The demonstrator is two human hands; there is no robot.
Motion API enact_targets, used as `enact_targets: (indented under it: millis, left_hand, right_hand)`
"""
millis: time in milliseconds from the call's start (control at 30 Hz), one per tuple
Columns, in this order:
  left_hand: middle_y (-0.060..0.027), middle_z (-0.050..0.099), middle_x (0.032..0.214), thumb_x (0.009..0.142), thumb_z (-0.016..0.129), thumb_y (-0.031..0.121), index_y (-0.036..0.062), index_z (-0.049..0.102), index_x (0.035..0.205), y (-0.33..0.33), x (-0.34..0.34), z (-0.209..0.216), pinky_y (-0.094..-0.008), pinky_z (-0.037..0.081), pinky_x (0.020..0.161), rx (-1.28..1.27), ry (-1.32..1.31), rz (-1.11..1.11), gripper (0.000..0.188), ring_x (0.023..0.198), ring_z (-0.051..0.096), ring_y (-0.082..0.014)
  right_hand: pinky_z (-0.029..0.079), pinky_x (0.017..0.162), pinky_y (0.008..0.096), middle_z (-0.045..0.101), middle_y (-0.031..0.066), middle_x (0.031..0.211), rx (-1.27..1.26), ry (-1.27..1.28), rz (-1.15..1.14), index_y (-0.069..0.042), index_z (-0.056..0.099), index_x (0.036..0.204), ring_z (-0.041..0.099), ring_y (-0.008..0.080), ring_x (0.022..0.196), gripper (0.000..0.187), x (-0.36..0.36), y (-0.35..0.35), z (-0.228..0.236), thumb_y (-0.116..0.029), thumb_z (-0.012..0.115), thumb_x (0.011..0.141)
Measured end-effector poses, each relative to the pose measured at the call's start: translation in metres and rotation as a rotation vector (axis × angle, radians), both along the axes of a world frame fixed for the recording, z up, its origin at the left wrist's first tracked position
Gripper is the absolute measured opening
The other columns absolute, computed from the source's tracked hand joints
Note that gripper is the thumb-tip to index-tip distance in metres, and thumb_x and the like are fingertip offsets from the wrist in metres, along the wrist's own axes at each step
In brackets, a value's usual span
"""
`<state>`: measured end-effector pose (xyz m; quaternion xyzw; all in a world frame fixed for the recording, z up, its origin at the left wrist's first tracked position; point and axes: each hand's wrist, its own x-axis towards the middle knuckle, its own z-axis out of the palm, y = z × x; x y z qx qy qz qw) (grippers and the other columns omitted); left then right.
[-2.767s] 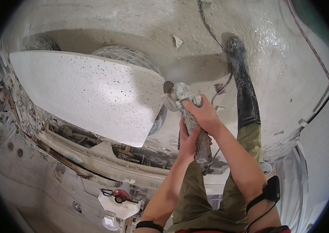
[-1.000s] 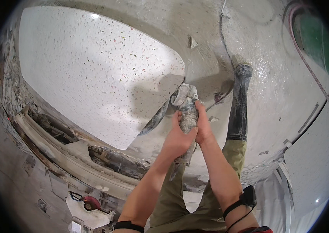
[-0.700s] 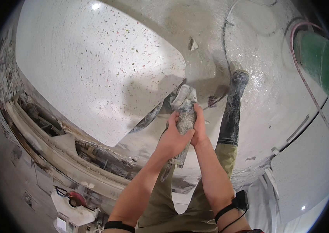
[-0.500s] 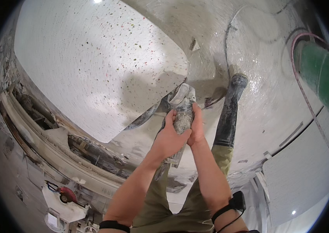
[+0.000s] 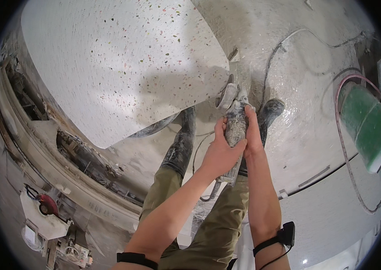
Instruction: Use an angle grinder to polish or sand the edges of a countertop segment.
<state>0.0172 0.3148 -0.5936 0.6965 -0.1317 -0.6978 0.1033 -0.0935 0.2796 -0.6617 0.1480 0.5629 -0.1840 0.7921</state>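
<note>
From here, I see the left boot (image 5: pixel 182 139) has come into view beyond the short edge of the speckled slab (image 5: pixel 127 63), so the stance has shifted. The left hand (image 5: pixel 222 155) and right hand (image 5: pixel 253 135) keep their grip wrapped round the dusty grinder (image 5: pixel 236 128), its head just beside the slab's corner, apparently within working reach; whether they touch I can't tell

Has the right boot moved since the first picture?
No: the right boot keeps about the same gap from the pale chip on the floor; the view has turned.
</note>
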Motion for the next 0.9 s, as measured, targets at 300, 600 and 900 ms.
enact_targets:
  millis: [300,600,900]
  left_hand:
    - [-0.0262,0.038,0.15,0.087,0.068,0.035,-0.0015,0.013,0.154,0.016,0.023,0.014,-0.0369,0.036,0.111,0.042,-0.006,-0.078,0.095,0.138,0.045,-0.0354]
    - [-0.0325,0.049,0.14,0.08,0.069,0.053,-0.0088,0.019,0.149,0.043,0.09,0.012,-0.0419,0.043,0.107,0.153,-0.056,-0.359,0.106,0.128,0.053,-0.0432]
    - [-0.034,0.056,0.129,0.081,0.067,0.037,-0.0067,0.01,0.149,0.091,0.044,0.141,-0.0439,0.047,0.1,-0.132,0.197,-0.28,0.099,0.117,0.059,-0.0456]
  right_hand:
    - [0.057,0.067,0.0358,0.067,0.0103,0.083,0.08,-0.017,-0.055,-0.002,0.063,0.1,0.067,0.0221,0.071,0.057,0.016,0.037,0.007,-0.057,0.049,0.096]
    - [0.052,0.091,0.0424,0.067,0.0077,0.107,-0.027,0.259,-0.231,-0.008,0.058,0.124,0.065,0.0255,0.097,0.05,0.094,0.088,0.023,-0.05,0.053,0.096]
    - [0.05,0.087,0.0396,0.064,0.0094,0.105,-0.205,0.263,-0.259,-0.006,0.058,0.118,0.062,0.0247,0.095,0.053,0.034,0.111,0.185,-0.054,0.047,0.097]
